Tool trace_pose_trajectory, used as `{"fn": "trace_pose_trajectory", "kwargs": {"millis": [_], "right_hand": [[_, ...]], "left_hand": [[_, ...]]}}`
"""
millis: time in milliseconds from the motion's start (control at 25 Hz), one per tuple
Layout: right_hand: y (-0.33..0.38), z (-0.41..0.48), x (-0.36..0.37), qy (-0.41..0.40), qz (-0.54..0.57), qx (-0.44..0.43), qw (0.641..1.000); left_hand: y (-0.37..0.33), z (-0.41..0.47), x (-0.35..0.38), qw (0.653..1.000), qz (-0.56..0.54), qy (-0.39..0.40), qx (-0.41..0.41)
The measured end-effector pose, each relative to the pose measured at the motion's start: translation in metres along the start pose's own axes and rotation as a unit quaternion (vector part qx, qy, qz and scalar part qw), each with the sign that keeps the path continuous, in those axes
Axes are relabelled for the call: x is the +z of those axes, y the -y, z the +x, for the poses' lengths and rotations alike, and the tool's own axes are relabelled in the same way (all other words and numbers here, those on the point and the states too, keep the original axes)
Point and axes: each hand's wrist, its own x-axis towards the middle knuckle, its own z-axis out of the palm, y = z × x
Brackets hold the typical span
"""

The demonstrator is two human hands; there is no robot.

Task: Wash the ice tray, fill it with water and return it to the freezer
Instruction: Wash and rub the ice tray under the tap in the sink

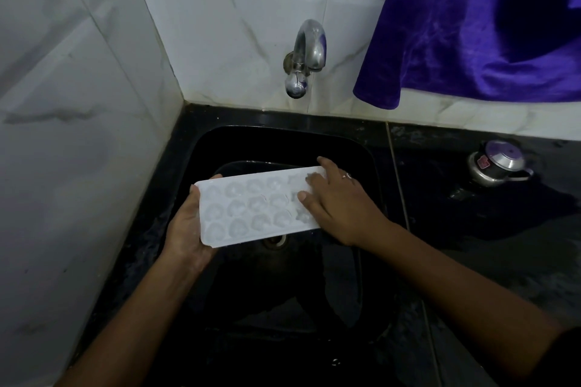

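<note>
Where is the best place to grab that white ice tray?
Grip the ice tray by a short end, coming from the side: thumb on the flat rim, fingers underneath, as the left hand does. It is long, thin and roughly level, so its ends stick out free.

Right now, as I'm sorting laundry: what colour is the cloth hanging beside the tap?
The cloth is deep violet-blue, plain; seen best in the head view.

A white rectangular plastic ice tray [251, 207] sits over the black square sink [361, 148], the left hand [185, 226] under its left end and the right hand [339, 207] resting on its right end, with a chrome wall tap [306, 53] behind, a purple velvet cloth [471, 25] hanging right of the tap, and a small steel lidded pot [498, 163] on the black stone counter [471, 223] right of the sink.
</note>
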Motion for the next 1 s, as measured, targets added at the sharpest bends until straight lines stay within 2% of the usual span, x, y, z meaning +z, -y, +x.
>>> {"fn": "trace_pose_trajectory", "kwargs": {"millis": [200,360,480,640,800,1000], "right_hand": [[-0.004,0.002,-0.003,-0.018,0.015,0.034,0.999],[-0.009,-0.005,0.003,-0.001,0.008,0.010,1.000],[-0.009,-0.001,-0.002,-0.013,0.012,0.033,0.999],[-0.010,-0.006,0.006,0.010,-0.013,0.004,1.000],[-0.013,0.000,-0.002,-0.013,0.003,0.034,0.999],[-0.018,-0.002,-0.003,-0.009,-0.012,0.020,1.000]], "left_hand": [[0.005,0.002,0.001,1.000,0.014,0.013,-0.007],[0.004,0.001,0.003,1.000,0.012,0.006,-0.003],[0.011,0.001,0.001,1.000,0.018,0.008,-0.002],[0.011,0.000,-0.001,1.000,0.022,0.002,0.006],[0.015,0.003,0.005,1.000,0.026,0.016,0.002],[0.011,0.004,0.008,1.000,0.028,0.004,0.008]]}}
